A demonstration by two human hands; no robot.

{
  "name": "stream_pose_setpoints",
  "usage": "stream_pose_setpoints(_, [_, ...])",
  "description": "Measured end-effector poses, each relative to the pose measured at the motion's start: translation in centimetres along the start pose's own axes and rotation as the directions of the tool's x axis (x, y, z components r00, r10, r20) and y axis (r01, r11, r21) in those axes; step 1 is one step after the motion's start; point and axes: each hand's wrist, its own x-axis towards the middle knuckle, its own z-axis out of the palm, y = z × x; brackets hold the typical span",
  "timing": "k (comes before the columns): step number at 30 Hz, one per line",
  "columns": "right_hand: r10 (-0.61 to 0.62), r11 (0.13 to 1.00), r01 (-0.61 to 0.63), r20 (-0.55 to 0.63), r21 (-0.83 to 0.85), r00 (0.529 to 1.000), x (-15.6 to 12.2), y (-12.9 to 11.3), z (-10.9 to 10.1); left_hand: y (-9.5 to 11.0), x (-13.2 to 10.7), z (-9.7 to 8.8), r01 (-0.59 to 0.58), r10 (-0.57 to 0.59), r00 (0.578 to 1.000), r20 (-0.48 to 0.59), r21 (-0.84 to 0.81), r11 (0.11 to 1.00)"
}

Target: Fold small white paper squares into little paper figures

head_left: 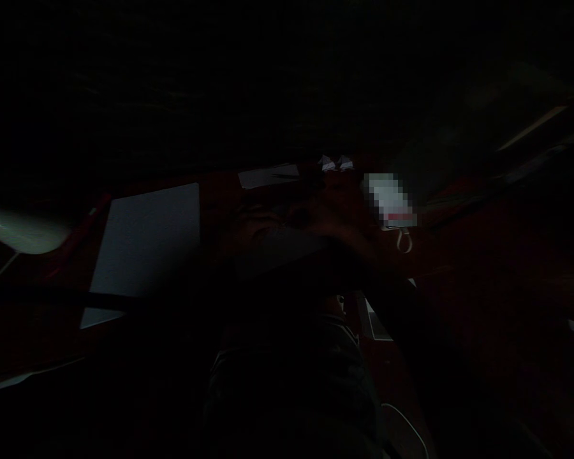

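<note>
The view is very dark, and fine detail of the fingers is lost. My left hand (pixel 249 224) is at the far left edge of a dim sheet of paper (pixel 283 250), its fingers bent and closed on that edge. Close beside it, my right hand (pixel 326 220) reaches in from the right and is closed at the sheet's far right edge. The sheet lies in front of my body, tilted slightly. Shadow hides where each fingertip meets the paper.
On the reddish surface, a large pale sheet (pixel 148 239) lies left. Farther back are a smaller pale sheet (pixel 268 176) and two small folded white pieces (pixel 335 164). A blurred-out pale object (pixel 390 197) with a loop (pixel 404 241) lies right; a white cable (pixel 408 424) runs below.
</note>
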Motion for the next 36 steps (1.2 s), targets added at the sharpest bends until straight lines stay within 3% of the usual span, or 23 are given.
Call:
stream_pose_setpoints(11, [-0.172, 0.985, 0.172, 0.027, 0.015, 0.985, -0.3, 0.4, -0.7, 0.1, -0.1, 0.0, 0.029, -0.029, 1.0, 0.011, -0.006, 1.0])
stream_pose_setpoints(30, [-0.15, 0.968, 0.155, 0.04, -0.197, 0.988, -1.3, -1.1, -1.2, 0.8, -0.1, -0.4, 0.022, -0.022, 1.0, 0.002, 0.06, 0.998])
stream_pose_setpoints(36, [-0.065, 0.939, 0.061, 0.001, -0.337, 0.998, -1.6, -2.0, -0.5, 1.3, 0.0, -0.7, 0.016, -0.019, 0.999, 0.035, 0.084, 0.996])
